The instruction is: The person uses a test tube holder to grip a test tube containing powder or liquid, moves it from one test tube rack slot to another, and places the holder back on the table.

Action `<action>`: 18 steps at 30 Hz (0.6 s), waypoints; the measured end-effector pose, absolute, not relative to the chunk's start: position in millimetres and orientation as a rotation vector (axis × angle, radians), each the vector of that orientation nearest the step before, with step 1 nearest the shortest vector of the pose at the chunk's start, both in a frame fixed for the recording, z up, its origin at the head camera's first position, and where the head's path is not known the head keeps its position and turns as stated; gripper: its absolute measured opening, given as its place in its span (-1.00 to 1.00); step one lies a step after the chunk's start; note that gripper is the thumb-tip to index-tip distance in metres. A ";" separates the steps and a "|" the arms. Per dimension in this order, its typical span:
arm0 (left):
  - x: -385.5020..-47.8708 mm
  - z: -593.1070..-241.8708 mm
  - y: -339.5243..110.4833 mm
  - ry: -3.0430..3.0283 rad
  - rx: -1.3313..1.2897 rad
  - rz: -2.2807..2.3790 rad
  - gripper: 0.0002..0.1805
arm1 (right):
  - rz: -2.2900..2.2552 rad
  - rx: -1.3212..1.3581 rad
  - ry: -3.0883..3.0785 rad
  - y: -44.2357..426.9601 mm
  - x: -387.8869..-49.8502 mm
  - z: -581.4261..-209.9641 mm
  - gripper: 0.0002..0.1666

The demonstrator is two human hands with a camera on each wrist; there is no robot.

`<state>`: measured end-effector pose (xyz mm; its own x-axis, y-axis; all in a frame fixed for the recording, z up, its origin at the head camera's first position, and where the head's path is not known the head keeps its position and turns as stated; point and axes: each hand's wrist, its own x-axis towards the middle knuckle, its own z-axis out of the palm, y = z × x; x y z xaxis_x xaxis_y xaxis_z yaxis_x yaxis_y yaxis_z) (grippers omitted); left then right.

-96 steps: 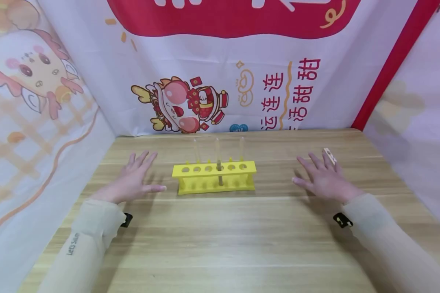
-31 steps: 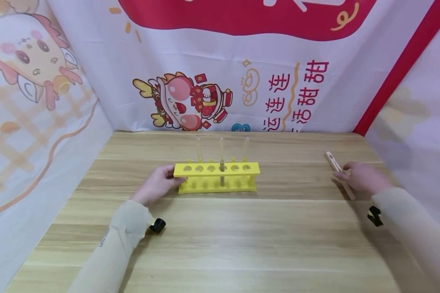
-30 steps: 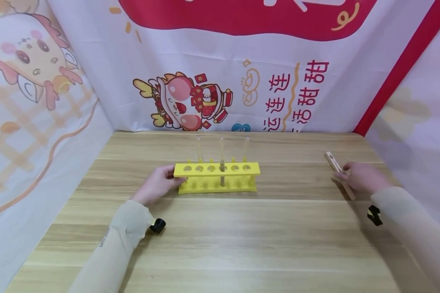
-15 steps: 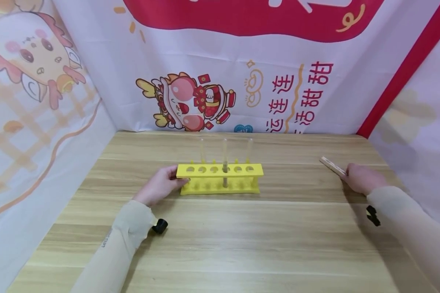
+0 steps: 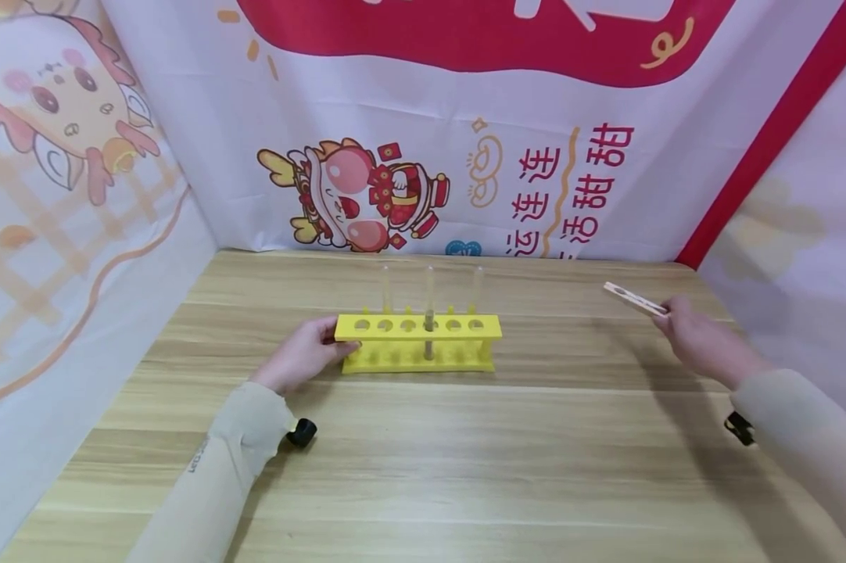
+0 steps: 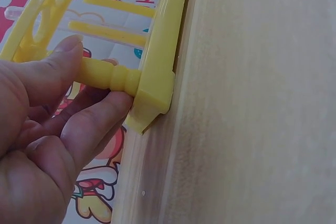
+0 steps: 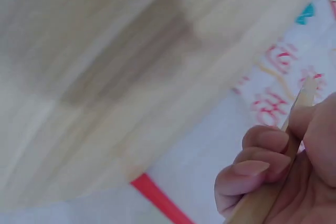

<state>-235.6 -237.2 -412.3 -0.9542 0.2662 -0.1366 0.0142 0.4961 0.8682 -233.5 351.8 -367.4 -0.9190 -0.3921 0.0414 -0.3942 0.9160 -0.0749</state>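
Note:
A yellow test tube rack (image 5: 419,337) stands upright on the table, holding three clear test tubes. The middle test tube (image 5: 431,293) has something greyish in its lower part; the other two look clear. At the rack's left end, my left hand (image 5: 299,356) grips the end post (image 6: 100,73) between thumb and fingers, as the left wrist view shows. My right hand (image 5: 700,340) holds a wooden test tube holder (image 5: 634,298) above the table at the right. In the right wrist view, fingers curl round the holder's shaft (image 7: 257,203), and its tip points away.
The wooden table (image 5: 423,469) reaches back to a printed white cloth (image 5: 423,109). A second printed cloth (image 5: 113,234) hangs along the left side, and a pale cloth (image 5: 796,234) along the right.
Both hands first lay spread on the table. The left took hold of the rack's end; the right picked up the wooden test tube holder and has lifted it. The rack stays in place.

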 end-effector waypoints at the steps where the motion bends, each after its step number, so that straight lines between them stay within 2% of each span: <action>1: -235.6 -412.0 -237.1 2.494 0.237 1.435 -0.57 | 0.355 0.576 -3.002 346.8 -229.7 -363.5 -0.80; 8: -236.0 -412.5 -238.4 2.506 0.237 1.425 -0.57 | 0.180 0.740 -2.894 300.8 -208.0 -341.4 -0.78; 18: -235.9 -411.3 -237.1 2.504 0.231 1.421 -0.57 | 0.166 0.781 -2.780 241.2 -186.0 -326.7 -0.76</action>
<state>-235.9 -237.1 -411.3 -0.9556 0.2593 -0.1398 0.0131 0.5113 0.8593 -186.0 241.2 -326.7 -0.8255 -0.4971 0.2673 -0.5253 0.8499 -0.0418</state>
